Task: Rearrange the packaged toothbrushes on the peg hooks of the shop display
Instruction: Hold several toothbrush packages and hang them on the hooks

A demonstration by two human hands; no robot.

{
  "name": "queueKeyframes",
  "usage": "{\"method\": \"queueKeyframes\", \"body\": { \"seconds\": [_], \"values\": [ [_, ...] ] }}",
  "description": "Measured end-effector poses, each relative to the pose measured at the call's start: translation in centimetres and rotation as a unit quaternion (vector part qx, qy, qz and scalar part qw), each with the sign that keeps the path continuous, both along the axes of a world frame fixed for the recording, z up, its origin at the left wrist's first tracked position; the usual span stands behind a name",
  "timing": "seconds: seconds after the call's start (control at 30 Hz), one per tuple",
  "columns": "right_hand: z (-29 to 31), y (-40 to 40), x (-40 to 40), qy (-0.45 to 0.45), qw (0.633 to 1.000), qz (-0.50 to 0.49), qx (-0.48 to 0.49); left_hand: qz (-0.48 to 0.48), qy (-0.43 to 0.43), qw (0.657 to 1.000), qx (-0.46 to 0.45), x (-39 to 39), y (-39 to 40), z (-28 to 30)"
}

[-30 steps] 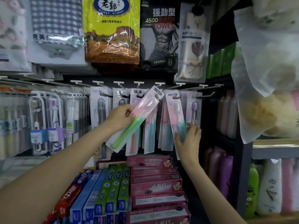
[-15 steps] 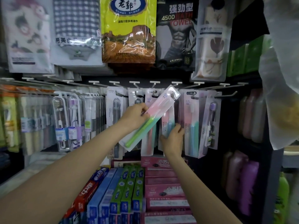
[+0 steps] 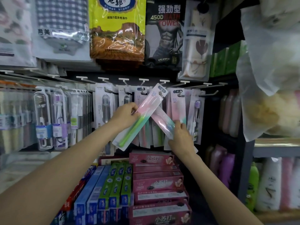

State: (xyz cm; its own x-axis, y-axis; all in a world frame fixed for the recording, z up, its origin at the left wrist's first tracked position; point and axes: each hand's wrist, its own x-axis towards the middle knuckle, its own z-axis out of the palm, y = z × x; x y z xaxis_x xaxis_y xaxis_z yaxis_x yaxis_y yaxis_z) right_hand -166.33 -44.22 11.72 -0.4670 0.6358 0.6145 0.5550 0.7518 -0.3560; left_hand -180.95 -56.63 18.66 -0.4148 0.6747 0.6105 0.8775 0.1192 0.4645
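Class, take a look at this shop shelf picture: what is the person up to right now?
A person stands at a shop display of toothbrushes hung on peg hooks. The left hand grips a pink-and-green toothbrush pack, tilted with its top near a hook. The right hand holds a second pink pack, angled the other way, so the two cross. Neither held pack hangs straight like those around them. Boxed toothpaste is stacked below.

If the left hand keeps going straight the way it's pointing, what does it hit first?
The left hand, holding the pink-green toothbrush pack, points up and right. It would probably meet the hanging toothbrush packs first, near where the right hand pulls a pack; depth is unclear.
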Motion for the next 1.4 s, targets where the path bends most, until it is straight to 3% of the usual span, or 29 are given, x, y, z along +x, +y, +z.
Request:
{"method": "queueKeyframes", "body": {
  "seconds": [0.1,0.27,0.43,0.67,0.97,1.2,1.4],
  "values": [
    [-0.9,0.5,1.1,0.022,1.0,-0.01,-0.015,-0.001,-0.005,1.0,-0.004,0.3,-0.1,0.0],
    [-3.0,1.3,2.5,-0.015,0.999,-0.034,-0.004,0.008,-0.005,1.0,-0.007,0.1,-0.3,0.2],
    [-4.7,1.4,3.4,0.063,0.996,0.01,0.059,0.01,0.009,1.0,0.012,-0.1,-0.5,0.3],
    [-4.1,1.4,3.1,0.036,0.996,0.001,0.082,0.04,0.044,0.998,0.011,-0.7,-0.5,0.8],
    [-1.8,1.5,2.6,0.085,0.992,0.025,0.089,0.036,0.045,0.998,0.006,-0.5,-0.6,0.8],
    [-0.9,0.9,2.5,0.165,0.981,0.095,-0.039,0.032,0.055,0.998,0.006,-0.2,-0.6,0.9],
    [0.3,0.8,0.7,0.14,0.982,0.079,-0.098,0.021,0.053,0.998,0.009,-0.1,-0.6,0.8]
  ]
}}
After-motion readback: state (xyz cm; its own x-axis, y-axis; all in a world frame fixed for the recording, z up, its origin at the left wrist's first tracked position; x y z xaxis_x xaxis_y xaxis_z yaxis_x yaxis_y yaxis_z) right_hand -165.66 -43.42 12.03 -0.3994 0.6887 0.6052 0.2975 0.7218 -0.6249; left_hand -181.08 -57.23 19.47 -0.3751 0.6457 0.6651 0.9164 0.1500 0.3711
